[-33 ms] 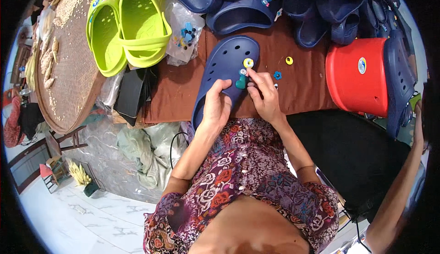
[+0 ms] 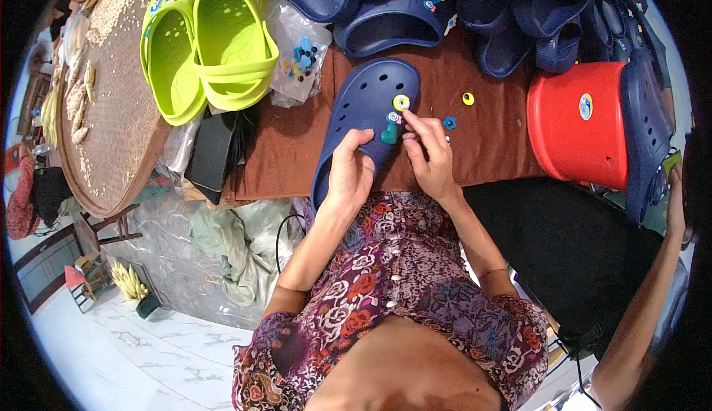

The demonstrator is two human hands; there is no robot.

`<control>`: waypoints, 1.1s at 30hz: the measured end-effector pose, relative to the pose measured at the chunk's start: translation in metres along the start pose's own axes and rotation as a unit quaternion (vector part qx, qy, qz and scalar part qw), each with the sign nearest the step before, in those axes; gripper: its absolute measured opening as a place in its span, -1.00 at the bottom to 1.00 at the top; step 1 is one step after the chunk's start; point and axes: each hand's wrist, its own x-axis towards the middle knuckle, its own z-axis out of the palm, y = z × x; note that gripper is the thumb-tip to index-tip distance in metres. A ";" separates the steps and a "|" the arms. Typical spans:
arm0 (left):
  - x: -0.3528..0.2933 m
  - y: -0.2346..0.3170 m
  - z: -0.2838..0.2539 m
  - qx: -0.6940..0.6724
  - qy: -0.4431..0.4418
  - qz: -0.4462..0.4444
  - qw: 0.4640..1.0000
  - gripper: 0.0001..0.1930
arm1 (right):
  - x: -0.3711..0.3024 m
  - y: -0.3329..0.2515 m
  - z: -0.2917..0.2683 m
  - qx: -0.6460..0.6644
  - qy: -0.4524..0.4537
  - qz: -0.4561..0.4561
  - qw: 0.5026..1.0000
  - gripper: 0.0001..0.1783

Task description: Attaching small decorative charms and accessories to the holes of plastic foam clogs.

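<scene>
A dark blue foam clog (image 2: 361, 103) lies in front of me, toe pointing away, with round holes across its upper. My left hand (image 2: 351, 166) is closed around its side, thumb on top. Along the clog's right side sit a yellow-and-white ring charm (image 2: 401, 102), a white swirl charm (image 2: 394, 117) and a green heart-shaped charm (image 2: 389, 136). My right hand (image 2: 430, 155) is beside these charms, index fingertip near the swirl one, thumb apart and other fingers curled. Nothing shows between its fingers. Loose on the cloth lie a yellow round charm (image 2: 468, 99) and a blue flower charm (image 2: 449, 122).
Lime green clogs (image 2: 233, 40) and a plastic bag of small charms (image 2: 300, 58) are at the left. More blue clogs (image 2: 389, 25) line the back. A red plastic tub (image 2: 577, 125) stands right. Another person's arm (image 2: 653, 292) reaches in at the far right.
My right hand has shifted slightly to the right, its index fingertip drawing a little away from the swirl charm. My left hand and the clog stay in place.
</scene>
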 end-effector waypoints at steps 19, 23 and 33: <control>-0.008 -0.025 -0.013 0.045 0.043 0.088 0.994 -0.76 | 0.003 -0.022 0.033 0.249 0.084 0.229 0.937 -0.76; -0.009 -0.027 -0.007 0.051 0.030 0.114 0.992 -0.78 | 0.005 -0.028 0.033 0.248 0.084 0.232 0.937 -0.78; -0.020 -0.037 0.002 0.128 0.036 0.166 0.977 -0.80 | 0.000 -0.024 0.040 0.284 0.104 0.258 0.918 -0.75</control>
